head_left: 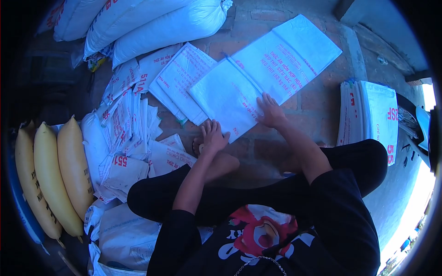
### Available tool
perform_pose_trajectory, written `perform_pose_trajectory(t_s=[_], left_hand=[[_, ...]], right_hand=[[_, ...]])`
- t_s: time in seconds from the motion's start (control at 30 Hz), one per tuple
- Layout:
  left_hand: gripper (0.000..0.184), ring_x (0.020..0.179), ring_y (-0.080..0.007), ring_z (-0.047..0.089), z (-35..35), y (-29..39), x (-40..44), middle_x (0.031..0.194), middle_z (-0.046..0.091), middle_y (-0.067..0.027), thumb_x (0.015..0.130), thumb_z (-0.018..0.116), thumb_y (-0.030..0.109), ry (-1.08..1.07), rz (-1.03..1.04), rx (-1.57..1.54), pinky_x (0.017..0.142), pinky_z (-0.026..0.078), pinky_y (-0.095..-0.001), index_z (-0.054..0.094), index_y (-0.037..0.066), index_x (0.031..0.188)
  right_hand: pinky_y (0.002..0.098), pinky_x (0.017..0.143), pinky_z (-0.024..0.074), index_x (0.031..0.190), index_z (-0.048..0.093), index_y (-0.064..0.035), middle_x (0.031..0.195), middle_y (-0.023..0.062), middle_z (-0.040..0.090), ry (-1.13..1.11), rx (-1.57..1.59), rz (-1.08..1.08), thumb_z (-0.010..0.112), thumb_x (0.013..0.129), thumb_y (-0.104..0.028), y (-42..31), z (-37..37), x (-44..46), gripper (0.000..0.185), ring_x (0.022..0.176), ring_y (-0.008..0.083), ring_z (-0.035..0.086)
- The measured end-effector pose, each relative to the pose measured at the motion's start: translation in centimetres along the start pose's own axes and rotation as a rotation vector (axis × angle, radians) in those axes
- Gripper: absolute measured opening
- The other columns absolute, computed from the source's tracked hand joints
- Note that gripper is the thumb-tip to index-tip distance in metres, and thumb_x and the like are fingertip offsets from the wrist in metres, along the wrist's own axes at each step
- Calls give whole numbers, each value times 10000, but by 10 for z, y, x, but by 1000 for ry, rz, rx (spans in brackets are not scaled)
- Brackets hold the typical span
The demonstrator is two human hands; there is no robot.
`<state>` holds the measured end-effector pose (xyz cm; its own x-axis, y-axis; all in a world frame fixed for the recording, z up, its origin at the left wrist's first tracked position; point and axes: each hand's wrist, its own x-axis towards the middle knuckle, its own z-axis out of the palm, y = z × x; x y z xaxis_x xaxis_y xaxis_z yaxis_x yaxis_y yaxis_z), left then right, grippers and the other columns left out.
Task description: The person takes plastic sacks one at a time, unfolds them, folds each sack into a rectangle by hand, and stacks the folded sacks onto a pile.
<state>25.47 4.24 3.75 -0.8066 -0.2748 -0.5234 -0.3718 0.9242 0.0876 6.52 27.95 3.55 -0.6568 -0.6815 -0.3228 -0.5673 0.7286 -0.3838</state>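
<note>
A white woven feed sack [276, 60] with red print lies flat and slanted across the floor in front of me. A raised crease with a dark strip crosses it near its middle. My left hand [214, 137] rests at the sack's near left corner, fingers spread. On the sack beside the crease, my right hand [271, 112] lies palm down with its fingers stretched out. Neither hand grips anything. Just left of this sack, a few folded sacks [184, 76] lie flat, the nearest partly under or against its edge; which one, I cannot tell.
Loose folded sacks [122, 124] are heaped at the left. Filled white sacks [170, 30] lie at the back left, and filled yellow sacks [71, 165] at the far left. A stack of flat sacks [380, 115] stands by my right knee, near a wheel [407, 117]. Brick floor [308, 99] shows between.
</note>
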Motion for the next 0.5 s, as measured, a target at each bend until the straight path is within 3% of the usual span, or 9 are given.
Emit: perform_pose_trajectory(t_s=[0.2,0.5], left_hand=[[968,1531,-428,105,-2,38,-32,1621,193,-294,937,451,633,-285,45,38,1227,8,-579,262,-119,1517],[1047,1543,-406,39,2,70,-64,1640,141,-279,897,485,644,-381,64,116,1231,-26,-556,185,-134,1531]], right_hand=[[415,1244,212,1564,314,-118,1651,214,173,-9,-27,3,707,833,-424,0,1,0,885,1534,329,191],[414,1248,202,1568,309,-132,1656,203,161,-14,-44,12,709,838,-434,0,1,-1,885,1540,314,174]])
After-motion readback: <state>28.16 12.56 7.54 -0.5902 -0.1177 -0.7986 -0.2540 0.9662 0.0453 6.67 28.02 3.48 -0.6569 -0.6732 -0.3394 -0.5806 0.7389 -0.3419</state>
